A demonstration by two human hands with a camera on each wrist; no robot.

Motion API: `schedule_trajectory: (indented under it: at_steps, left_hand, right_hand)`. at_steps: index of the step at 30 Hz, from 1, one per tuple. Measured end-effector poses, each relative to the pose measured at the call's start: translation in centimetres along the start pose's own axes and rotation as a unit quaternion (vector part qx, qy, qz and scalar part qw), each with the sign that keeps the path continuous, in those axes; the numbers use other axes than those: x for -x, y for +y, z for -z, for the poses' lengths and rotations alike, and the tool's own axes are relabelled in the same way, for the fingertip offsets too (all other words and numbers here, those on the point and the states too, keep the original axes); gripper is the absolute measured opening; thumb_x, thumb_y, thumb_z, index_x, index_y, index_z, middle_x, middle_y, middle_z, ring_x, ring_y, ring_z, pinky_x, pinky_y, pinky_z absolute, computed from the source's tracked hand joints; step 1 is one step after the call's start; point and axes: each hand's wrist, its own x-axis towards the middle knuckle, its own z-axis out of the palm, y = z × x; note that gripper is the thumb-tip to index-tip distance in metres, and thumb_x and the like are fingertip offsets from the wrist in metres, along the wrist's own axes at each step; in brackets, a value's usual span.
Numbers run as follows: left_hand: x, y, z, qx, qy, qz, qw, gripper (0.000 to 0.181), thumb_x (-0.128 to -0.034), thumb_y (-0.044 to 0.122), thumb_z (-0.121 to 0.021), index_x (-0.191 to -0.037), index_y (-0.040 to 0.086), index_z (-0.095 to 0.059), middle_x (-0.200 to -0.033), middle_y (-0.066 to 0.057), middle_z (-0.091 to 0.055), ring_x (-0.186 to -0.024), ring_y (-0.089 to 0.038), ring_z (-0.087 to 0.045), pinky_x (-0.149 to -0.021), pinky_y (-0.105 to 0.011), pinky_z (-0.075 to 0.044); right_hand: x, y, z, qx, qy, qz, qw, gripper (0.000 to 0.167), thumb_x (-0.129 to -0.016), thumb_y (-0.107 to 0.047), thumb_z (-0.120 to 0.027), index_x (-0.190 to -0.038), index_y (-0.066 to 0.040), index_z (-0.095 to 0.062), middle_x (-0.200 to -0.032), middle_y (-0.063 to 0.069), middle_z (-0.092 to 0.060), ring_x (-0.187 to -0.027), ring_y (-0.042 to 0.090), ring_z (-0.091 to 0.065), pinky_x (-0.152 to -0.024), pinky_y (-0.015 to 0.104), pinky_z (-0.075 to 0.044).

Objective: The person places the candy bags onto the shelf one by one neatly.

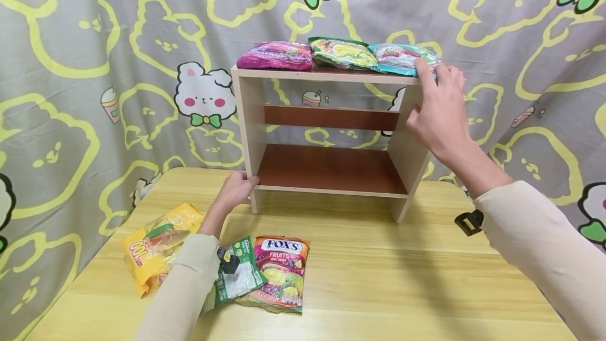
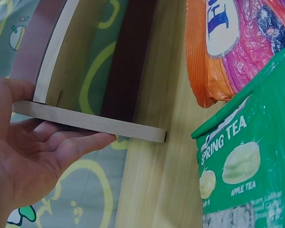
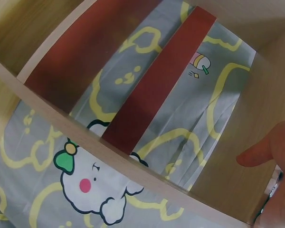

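A small wooden shelf unit stands with its lower board raised above the table. My left hand grips its left side panel at the lower board; in the left wrist view this hand has its thumb inside the panel and its fingers along the outside. My right hand holds the top right corner, fingers over the top and thumb below the top board. Its index fingertip touches a teal bag. Left of that bag, a green-yellow bag and a purple bag lie on top.
On the table, an orange-purple FOX'S bag lies beside a green bag, which the left sleeve partly covers. Yellow packaging is at the left. A patterned curtain hangs behind the shelf unit.
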Motion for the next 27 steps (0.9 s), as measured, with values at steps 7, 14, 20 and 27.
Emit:
schedule_trajectory:
  at_steps: [7, 14, 20, 27]
  left_hand:
    - [-0.1, 0.0, -0.1, 0.001, -0.002, 0.002, 1.0000, 0.047, -0.1006, 0.029, -0.051, -0.130, -0.006, -0.061, -0.123, -0.025, -0.063, -0.117, -0.040, -0.063, -0.074, -0.039, -0.064]
    - [-0.2, -0.1, 0.1, 0.007, -0.007, 0.003, 0.9999, 0.048, -0.1006, 0.029, -0.051, -0.132, -0.007, -0.059, -0.126, -0.026, -0.062, -0.120, -0.044, -0.061, -0.075, -0.040, -0.064]
    - [-0.2, -0.2, 0.2, 0.003, -0.002, -0.004, 1.0000, 0.046, -0.1011, 0.027, -0.051, -0.129, -0.008, -0.060, -0.122, -0.027, -0.063, -0.117, -0.043, -0.063, -0.074, -0.040, -0.064]
    - [-0.1, -0.2, 0.0, 0.007, 0.001, -0.005, 1.0000, 0.045, -0.1003, 0.027, -0.051, -0.126, -0.008, -0.062, -0.119, -0.025, -0.064, -0.108, -0.035, -0.066, -0.073, -0.039, -0.064]
  right_hand:
    - [-0.1, 0.1, 0.6, -0.023, -0.012, -0.042, 0.9988, 0.085, -0.081, 0.005, -0.057, -0.159, -0.005, -0.024, -0.146, 0.031, -0.043, -0.138, 0.046, -0.034, -0.119, 0.056, -0.027]
    - [0.3, 0.1, 1.7, -0.052, -0.019, -0.142, 0.9883, 0.089, -0.094, -0.011, -0.056, -0.162, -0.015, 0.001, -0.161, 0.024, -0.028, -0.130, 0.057, -0.045, -0.111, 0.064, -0.037]
    - [1.2, 1.4, 2.2, -0.072, -0.040, -0.190, 0.9784, 0.087, -0.102, -0.032, -0.048, -0.161, -0.021, 0.015, -0.166, 0.022, -0.018, -0.139, 0.056, -0.038, -0.118, 0.063, -0.029]
    - [4.3, 4.0, 1.0, -0.100, -0.058, -0.231, 0.9661, 0.083, -0.103, -0.054, -0.036, -0.161, -0.015, 0.008, -0.158, 0.030, -0.035, -0.134, 0.061, -0.039, -0.110, 0.071, -0.031]
